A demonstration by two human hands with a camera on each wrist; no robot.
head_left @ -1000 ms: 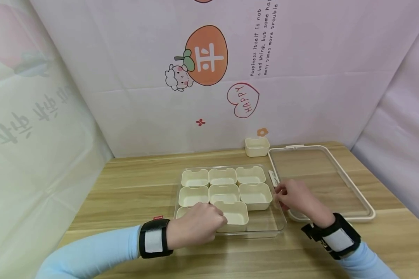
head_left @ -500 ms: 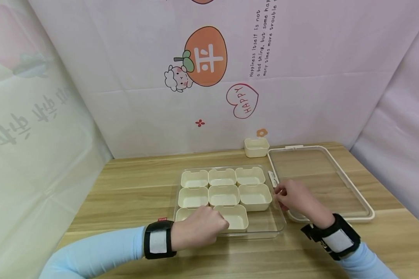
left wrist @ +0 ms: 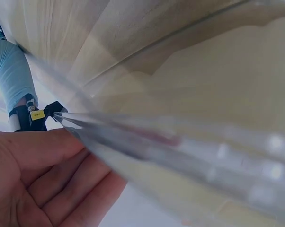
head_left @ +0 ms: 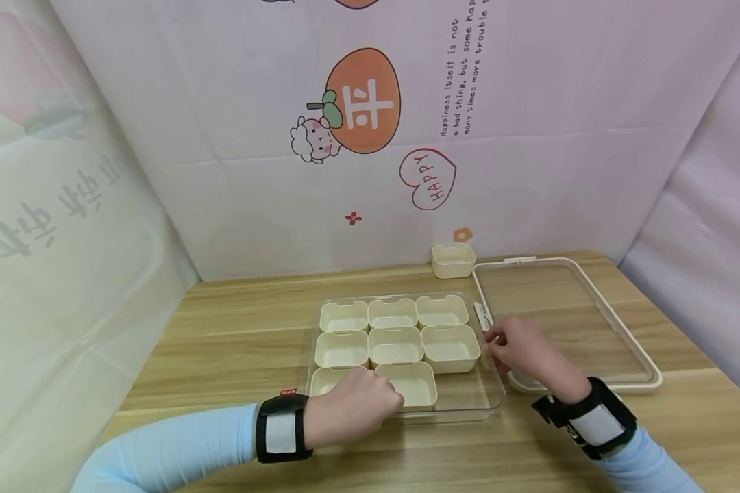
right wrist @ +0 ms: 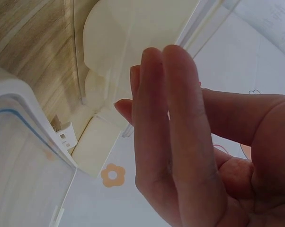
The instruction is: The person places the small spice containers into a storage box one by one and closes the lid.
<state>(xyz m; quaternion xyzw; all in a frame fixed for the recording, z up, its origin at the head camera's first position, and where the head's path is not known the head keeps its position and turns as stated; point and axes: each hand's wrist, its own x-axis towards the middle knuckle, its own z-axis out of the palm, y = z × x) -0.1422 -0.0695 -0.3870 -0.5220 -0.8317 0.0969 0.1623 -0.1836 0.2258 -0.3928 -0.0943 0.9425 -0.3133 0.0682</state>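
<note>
As the left hand (head_left: 354, 405) curls at the front-middle cup (head_left: 416, 385) in the clear tray (head_left: 469, 395), its grip impossible to tell, and the right hand (head_left: 522, 350) rests straight-fingered alongside, seating that cup seems underway, the next move likely needing the spare cup (head_left: 453, 267) by the lid (head_left: 558, 305).

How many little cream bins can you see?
9. In the clear tray: three bins at the back, three in the middle row, two in front, partly hidden by the left hand. One bin stands behind the tray.
</note>
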